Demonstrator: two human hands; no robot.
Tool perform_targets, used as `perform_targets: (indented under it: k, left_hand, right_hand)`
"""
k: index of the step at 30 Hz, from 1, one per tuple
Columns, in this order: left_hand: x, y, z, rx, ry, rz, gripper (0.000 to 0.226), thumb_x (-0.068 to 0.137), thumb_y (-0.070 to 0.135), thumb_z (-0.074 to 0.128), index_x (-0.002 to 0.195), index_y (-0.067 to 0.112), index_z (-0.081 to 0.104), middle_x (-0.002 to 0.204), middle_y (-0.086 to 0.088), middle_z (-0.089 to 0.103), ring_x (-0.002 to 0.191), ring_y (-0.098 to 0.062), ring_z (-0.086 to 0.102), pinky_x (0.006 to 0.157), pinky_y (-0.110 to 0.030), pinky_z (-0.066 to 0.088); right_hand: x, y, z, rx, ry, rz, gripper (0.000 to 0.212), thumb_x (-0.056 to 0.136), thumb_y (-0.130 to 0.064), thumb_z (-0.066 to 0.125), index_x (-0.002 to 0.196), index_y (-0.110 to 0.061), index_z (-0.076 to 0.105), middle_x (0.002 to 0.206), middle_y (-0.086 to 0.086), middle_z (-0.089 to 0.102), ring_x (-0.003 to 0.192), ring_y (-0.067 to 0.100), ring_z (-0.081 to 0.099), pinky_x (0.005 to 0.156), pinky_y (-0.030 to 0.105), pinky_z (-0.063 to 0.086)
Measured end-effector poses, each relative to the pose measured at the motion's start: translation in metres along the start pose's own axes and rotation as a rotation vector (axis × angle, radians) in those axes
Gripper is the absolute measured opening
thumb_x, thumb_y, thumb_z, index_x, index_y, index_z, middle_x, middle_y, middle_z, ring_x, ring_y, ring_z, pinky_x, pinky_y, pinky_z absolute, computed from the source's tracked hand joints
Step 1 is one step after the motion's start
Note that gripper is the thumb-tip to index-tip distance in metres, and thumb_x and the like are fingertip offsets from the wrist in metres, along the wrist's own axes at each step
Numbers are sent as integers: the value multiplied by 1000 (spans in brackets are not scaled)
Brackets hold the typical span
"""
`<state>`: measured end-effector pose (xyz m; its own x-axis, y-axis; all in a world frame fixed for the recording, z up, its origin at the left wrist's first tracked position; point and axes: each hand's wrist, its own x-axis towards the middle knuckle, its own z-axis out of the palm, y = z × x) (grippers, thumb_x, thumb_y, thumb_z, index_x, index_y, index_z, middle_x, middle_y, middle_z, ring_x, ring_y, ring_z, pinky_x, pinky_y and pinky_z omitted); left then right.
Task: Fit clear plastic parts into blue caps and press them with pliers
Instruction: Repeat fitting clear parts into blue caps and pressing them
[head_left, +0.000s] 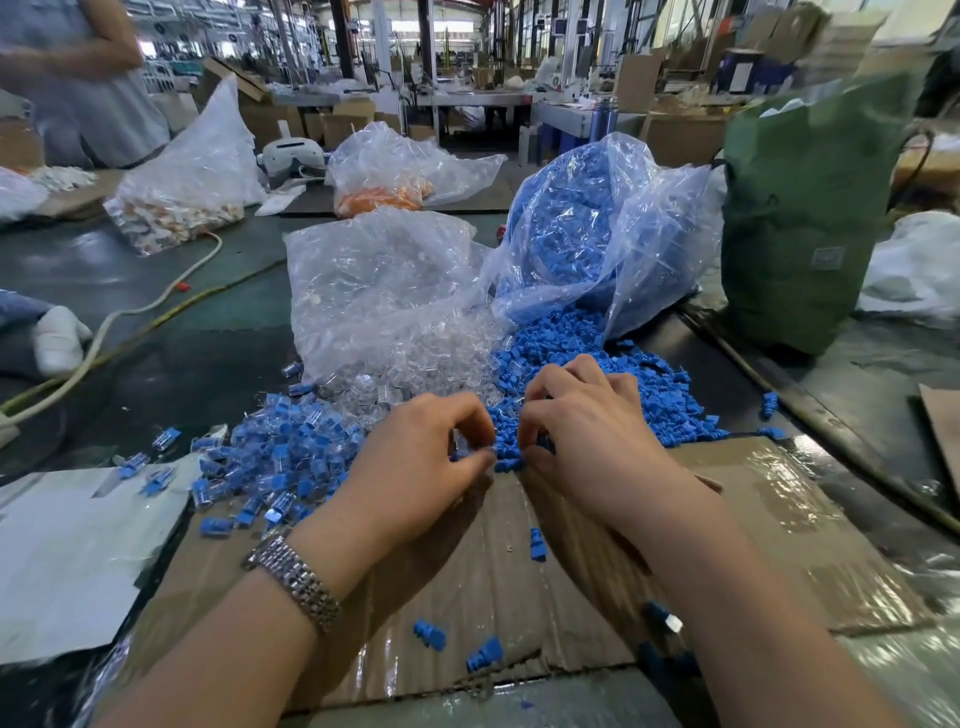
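Left hand (415, 457), steel watch (293, 579) at the wrist, fingers curled and pinching a small clear plastic part (462, 441) above the flattened cardboard (519, 571). Right hand (582, 421) just beside it, fingers curled down into the spilled blue caps (597, 364); whether gripping one, impossible to tell. Clear parts (415, 358) spilling from a transparent bag (384, 280) straight ahead, assembled blue-and-clear pieces (280, 447) heaped to the left.
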<state>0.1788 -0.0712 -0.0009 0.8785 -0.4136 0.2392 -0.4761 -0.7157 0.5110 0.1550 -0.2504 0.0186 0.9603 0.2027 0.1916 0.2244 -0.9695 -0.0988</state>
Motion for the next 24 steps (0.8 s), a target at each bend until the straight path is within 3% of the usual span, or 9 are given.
perform_targets:
  k: [4,8,11,13,16,24]
  left_hand:
    - [-4,2,-14,-344,-22,-98,27,87,16,75,109,29,65,89,10,70,79,-5,66,72,-20,57]
    - [-6,5,-23,-790,-50,-266,27,79,4,76,103,17,73,89,3,76,81,-9,74,68,-15,55]
    - [-7,6,-26,-1029,-49,-322,32,68,7,76,100,8,74,92,-8,77,86,-21,75,70,-21,58]
    - [-8,5,-27,-1088,-45,-318,33,66,7,76,99,5,72,93,-11,76,88,-23,75,71,-23,58]
    - [-7,6,-29,-1104,-51,-307,33,66,8,77,98,6,71,97,-14,76,94,-26,74,75,-26,60]
    - [-10,9,-30,-1134,-25,-292,35,65,9,77,99,7,72,100,-16,75,98,-29,73,83,-32,60]
  right_hand:
    - [1,3,-3,202,93,71,5,95,-30,64,91,-30,67,93,-11,58,95,14,55,89,36,39]
    - [-1,6,-10,778,131,241,5,92,-25,73,88,-23,71,76,-7,75,76,6,71,77,27,55]
    - [-4,4,-14,1136,57,191,3,94,-15,70,92,-15,71,82,1,77,78,7,74,78,24,58]
    - [-5,2,-15,1151,82,122,1,93,-14,71,92,-14,72,81,5,76,74,6,72,71,16,53]
    - [-3,-2,-15,1160,100,67,2,92,-13,71,92,-14,73,80,7,75,74,11,70,73,16,51]
    - [-3,-6,-13,1027,111,-18,6,94,-14,70,89,-18,71,74,-8,68,69,1,60,68,12,45]
